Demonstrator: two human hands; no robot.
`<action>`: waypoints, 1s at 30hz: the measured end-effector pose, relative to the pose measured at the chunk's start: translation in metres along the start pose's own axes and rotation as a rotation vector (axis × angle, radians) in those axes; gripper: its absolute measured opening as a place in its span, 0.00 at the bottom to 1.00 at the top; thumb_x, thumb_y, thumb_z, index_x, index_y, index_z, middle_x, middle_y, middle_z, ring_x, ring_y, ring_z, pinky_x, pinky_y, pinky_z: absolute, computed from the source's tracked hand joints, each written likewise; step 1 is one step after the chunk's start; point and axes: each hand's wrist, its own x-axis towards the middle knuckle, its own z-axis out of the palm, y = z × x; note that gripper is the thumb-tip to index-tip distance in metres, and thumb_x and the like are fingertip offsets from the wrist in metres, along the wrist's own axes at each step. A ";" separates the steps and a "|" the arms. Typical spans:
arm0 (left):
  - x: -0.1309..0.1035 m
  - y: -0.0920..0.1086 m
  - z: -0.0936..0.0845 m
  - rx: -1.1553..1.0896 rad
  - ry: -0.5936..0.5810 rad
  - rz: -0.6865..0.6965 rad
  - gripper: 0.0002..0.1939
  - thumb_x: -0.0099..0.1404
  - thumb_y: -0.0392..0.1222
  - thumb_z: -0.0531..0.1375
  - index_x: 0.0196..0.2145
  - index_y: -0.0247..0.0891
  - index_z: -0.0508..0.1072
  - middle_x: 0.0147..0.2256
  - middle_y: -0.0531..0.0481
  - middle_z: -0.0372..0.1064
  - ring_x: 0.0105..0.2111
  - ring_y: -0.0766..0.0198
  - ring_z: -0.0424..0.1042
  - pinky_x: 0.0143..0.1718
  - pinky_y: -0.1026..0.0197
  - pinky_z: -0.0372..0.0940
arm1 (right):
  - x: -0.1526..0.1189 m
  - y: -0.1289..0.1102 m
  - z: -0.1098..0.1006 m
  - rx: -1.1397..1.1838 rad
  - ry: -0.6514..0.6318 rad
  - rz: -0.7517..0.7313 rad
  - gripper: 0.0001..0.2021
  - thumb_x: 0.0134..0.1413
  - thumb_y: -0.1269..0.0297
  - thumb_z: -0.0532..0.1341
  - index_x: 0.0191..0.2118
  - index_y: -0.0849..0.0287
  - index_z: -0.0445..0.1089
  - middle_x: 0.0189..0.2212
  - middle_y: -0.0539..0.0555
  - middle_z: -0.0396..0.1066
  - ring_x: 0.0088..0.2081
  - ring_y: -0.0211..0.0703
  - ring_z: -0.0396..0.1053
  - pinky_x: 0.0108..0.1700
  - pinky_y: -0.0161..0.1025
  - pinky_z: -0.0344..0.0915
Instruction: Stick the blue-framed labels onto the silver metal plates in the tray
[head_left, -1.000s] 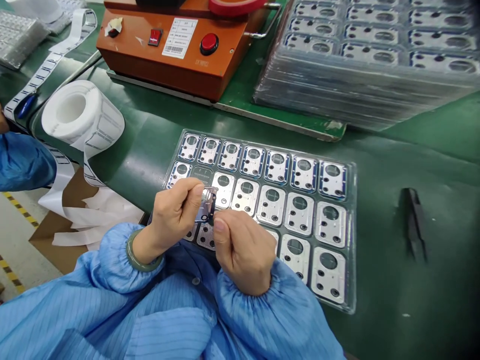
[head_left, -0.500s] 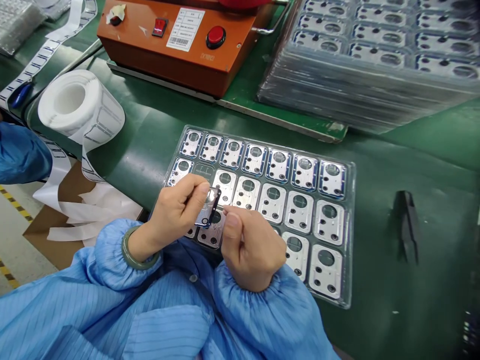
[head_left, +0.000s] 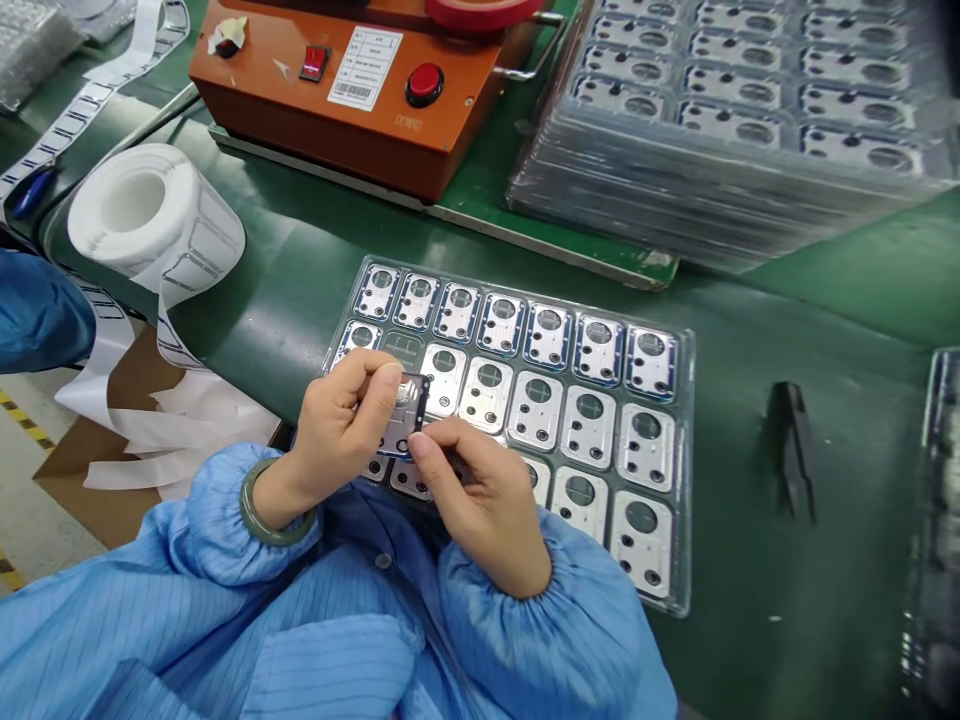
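One small silver metal plate was pinched between both hands, left hand and right hand, above the clear plastic tray; roughly eight blue-edged plates looked finished, the remainder apparently pending.

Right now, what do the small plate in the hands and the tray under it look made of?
The small plate, pinched by the left hand and right hand, looks like brushed metal: silvery, matte sheen, punched holes. The tray seems to be thin clear moulded plastic, glossy and see-through at its rim.

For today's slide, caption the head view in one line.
Left hand and right hand hold a small metal plate above a tray of similar parts.
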 end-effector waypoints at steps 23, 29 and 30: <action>-0.009 0.002 0.005 -0.185 -0.241 0.039 0.07 0.68 0.38 0.52 0.35 0.37 0.68 0.25 0.54 0.67 0.21 0.73 0.62 0.21 0.70 0.59 | -0.005 -0.004 -0.003 0.136 0.146 0.094 0.12 0.60 0.62 0.55 0.26 0.59 0.63 0.20 0.46 0.62 0.21 0.32 0.58 0.24 0.31 0.58; -0.008 0.004 0.005 -0.155 -0.271 0.065 0.06 0.67 0.36 0.53 0.33 0.36 0.68 0.24 0.55 0.67 0.19 0.75 0.61 0.20 0.71 0.58 | -0.006 -0.004 -0.003 0.106 0.195 0.107 0.14 0.62 0.60 0.53 0.28 0.60 0.68 0.20 0.47 0.62 0.21 0.32 0.59 0.24 0.31 0.58; -0.008 0.004 0.006 -0.156 -0.281 0.062 0.06 0.67 0.36 0.53 0.32 0.36 0.68 0.24 0.55 0.68 0.19 0.75 0.62 0.20 0.71 0.58 | -0.006 -0.004 -0.003 0.100 0.204 0.113 0.15 0.62 0.60 0.53 0.28 0.60 0.68 0.19 0.47 0.62 0.21 0.32 0.58 0.23 0.31 0.58</action>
